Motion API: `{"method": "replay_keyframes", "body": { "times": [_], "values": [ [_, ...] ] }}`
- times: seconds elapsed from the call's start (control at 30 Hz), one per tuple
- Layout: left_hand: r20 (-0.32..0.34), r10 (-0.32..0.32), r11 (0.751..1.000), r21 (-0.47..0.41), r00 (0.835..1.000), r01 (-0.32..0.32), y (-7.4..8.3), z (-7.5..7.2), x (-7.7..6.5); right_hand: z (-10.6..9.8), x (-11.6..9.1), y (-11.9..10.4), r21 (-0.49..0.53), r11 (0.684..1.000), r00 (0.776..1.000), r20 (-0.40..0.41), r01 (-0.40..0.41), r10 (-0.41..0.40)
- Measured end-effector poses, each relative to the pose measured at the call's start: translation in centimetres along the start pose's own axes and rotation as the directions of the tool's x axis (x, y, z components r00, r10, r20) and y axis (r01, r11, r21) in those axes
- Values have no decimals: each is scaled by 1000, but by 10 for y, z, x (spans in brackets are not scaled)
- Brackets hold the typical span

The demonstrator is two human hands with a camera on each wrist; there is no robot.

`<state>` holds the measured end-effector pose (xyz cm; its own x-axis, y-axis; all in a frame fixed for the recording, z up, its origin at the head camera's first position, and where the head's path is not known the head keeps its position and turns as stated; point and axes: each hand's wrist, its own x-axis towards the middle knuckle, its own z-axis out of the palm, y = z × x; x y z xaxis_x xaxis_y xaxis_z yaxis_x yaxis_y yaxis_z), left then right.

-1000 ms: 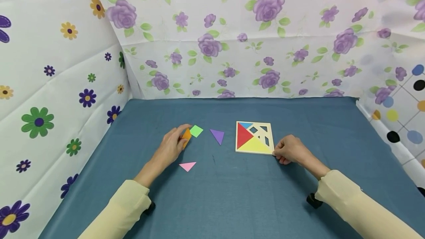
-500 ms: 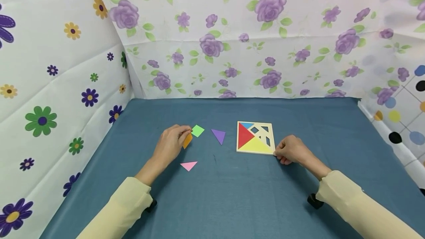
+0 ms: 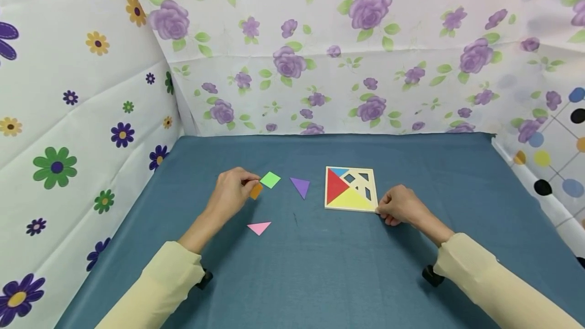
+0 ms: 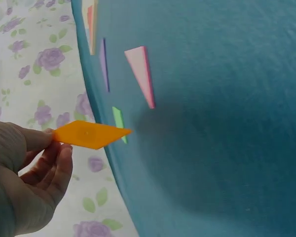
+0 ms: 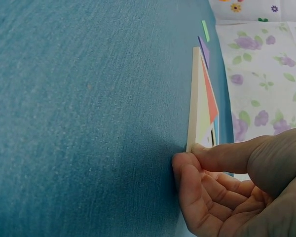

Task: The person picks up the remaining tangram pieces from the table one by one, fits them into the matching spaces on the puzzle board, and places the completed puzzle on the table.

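My left hand [image 3: 231, 189] pinches an orange parallelogram tangram piece [image 3: 256, 191] by one end, raised above the cloth; the left wrist view shows this orange piece [image 4: 91, 135] flat-on between thumb and fingers. My right hand [image 3: 398, 205] pinches the near right corner of a square wooden tangram tray [image 3: 327, 206]. In the tray lie a red triangle [image 3: 335, 187], a yellow triangle [image 3: 351, 200] and a blue piece [image 3: 339, 171], beside several bare cut-outs. Between the left hand and the tray lie a green square [image 3: 270, 180] and a purple triangle [image 3: 300, 187]. A pink triangle [image 3: 259, 228] lies nearer.
A blue cloth [image 3: 320, 268] covers the table. Behind it hangs a white sheet with purple roses [image 3: 288, 62], and a flowered sheet [image 3: 91, 116] stands along the left. Dark wrist straps [image 3: 432, 275] show at both sleeves.
The orange parallelogram has turned in my left fingers, which now grip its far end, and the hand has risen slightly. The right hand and tray stay put.
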<state>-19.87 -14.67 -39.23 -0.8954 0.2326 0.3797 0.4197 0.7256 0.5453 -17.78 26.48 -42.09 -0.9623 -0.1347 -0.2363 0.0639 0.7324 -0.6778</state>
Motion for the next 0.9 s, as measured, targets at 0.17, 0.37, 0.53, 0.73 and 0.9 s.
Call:
{"method": "replay_keyframes", "body": {
  "times": [0.17, 0.37, 0.53, 0.73, 0.9],
  "values": [
    [7, -14, 999, -33, 1000, 15, 7, -5, 5, 0, 0, 1, -3, 1000, 1000, -4, -1, 1],
    [79, -80, 989, -120, 994, 89, 27, -6, 17, 0, 0, 1, -4, 1000, 1000, -8, 4, -4],
    [143, -106, 965, -223, 984, 137, 48, 1, 28, 0, 1, 1, -4, 1000, 1000, -6, 10, -10],
    [171, -116, 943, -292, 978, 163, 67, 15, 42, -1, 2, 1, 0, 1000, 1000, -12, 19, -19],
    [191, -117, 921, -346, 975, 178, 80, 26, 52, -1, 2, 2, 9, 1000, 1000, -13, 14, -14]
  ]
}}
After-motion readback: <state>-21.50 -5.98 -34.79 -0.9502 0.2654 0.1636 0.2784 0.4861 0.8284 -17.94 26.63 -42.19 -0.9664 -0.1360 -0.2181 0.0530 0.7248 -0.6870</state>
